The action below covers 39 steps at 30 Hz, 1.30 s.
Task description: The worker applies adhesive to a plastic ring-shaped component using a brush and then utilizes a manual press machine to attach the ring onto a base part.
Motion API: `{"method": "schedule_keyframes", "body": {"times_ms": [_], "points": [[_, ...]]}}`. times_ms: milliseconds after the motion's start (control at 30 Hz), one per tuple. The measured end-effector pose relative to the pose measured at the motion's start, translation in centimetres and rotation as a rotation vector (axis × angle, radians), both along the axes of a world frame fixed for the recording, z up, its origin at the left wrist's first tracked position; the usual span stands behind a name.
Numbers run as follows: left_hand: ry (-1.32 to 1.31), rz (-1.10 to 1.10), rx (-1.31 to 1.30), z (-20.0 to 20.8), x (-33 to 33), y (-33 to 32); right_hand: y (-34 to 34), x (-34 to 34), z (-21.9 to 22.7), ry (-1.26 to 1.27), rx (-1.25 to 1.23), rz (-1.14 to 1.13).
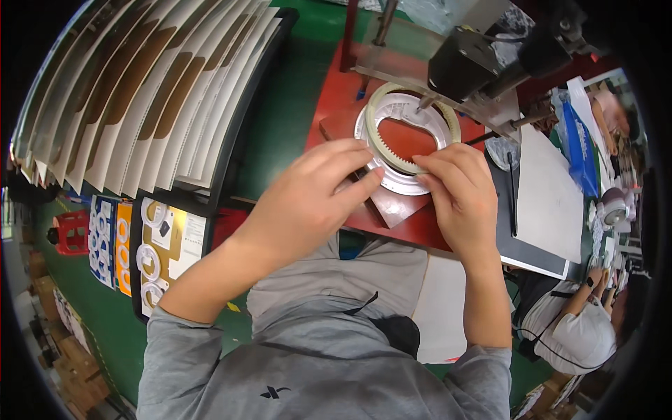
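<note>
A cream plastic ring gear (379, 145) with teeth around its inside sits tilted over a white round ring-shaped housing (397, 183) under the press. My left hand (308, 192) is closed at the housing's left edge, its thumb and fingers on the rim. Opposite it, my right hand (458, 189) pinches the near right part of the ring gear between thumb and fingers. Beneath the housing is a metal plate (397, 208) on a red base (329, 105). Parts of both rings are hidden by my fingers.
Overhead stands the press with a clear plate (399, 66) and a black block (462, 59). A rack of cardboard dividers (140, 105) rises at the left, above panels of white rings (150, 262). At right lie a white sheet (553, 196) and a blue packet (579, 150); another person (574, 329) sits beyond.
</note>
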<state>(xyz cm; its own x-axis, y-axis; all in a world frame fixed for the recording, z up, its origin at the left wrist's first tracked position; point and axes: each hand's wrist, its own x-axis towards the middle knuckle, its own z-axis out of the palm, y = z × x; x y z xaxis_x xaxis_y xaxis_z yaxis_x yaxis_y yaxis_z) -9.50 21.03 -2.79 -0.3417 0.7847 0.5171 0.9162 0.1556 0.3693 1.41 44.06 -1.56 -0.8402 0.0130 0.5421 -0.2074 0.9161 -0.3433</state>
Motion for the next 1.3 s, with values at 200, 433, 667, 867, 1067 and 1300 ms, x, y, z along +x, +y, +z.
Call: {"method": "schedule_keyframes", "body": {"times_ms": [200, 433, 667, 867, 1067, 1300], "points": [[-0.197, -0.062, 0.100, -0.8, -0.8, 0.3, -0.4, 0.4, 0.0, -0.001, 0.085, -0.016], [-0.059, 0.058, 0.067, -1.6, 0.7, -0.5, -2.3, 0.9, 0.3, 0.010, 0.138, -0.065], [-0.257, 0.035, 0.137, -1.9, 1.5, -0.5, -3.5, 1.3, -0.1, 0.018, 0.158, -0.143], [-0.244, 0.101, 0.212, -1.5, 1.1, 0.2, -4.0, 1.0, 0.0, 0.006, 0.131, -0.142], [-0.301, 0.296, 0.388, -0.7, 0.3, 2.9, -3.9, 1.0, 0.6, -0.036, 0.149, -0.129], [-0.283, 0.241, 0.385, -2.2, -1.5, 4.6, -3.9, 0.9, 0.7, -0.050, 0.177, -0.102]]}}
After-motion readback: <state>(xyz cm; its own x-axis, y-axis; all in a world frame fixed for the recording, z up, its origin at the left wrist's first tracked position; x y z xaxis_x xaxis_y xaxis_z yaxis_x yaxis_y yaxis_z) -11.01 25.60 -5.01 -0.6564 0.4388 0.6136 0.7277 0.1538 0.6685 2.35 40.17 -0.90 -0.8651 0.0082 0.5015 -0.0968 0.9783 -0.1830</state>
